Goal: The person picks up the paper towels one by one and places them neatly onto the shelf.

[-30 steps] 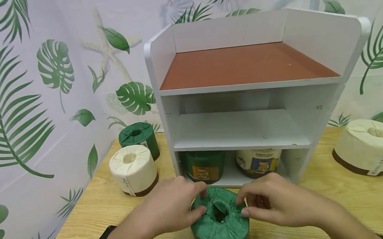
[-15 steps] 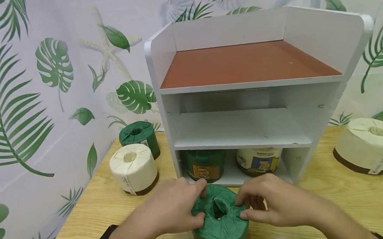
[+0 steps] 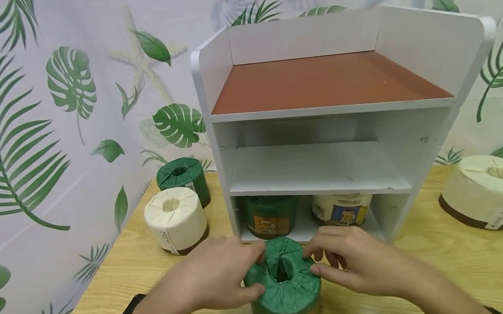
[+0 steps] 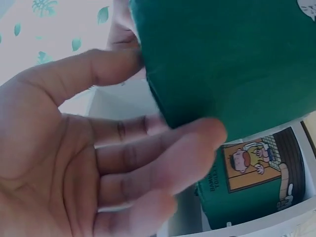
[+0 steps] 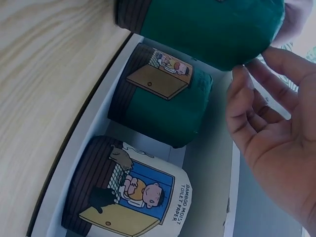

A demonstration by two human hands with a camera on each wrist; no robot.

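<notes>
- Desk (image 3: 431, 242) of pale, streaked wood carries a white shelf unit (image 3: 322, 168) with a reddish-brown top; leaf-printed wall covering (image 3: 97, 179) surrounds it.
- Front green roll (image 3: 288, 297) is in front of the shelf unit, between the hands; its dark brown base, cut off in the head view, shows in the right wrist view.
- Left hand (image 3: 214, 271) and right hand (image 3: 348, 257) are loosely open, bent fingers touching the roll's upper edge, neither wrapped round it.
- Only the right wrist view makes "BAMBOO MOIST TOILET PAPER" legible on the shelved cream roll (image 5: 133, 187) (a cartoon sits beside it).
- Crinkled paper gathers in pleats round the front roll's hollow core; each roll is a squat cylinder.
</notes>
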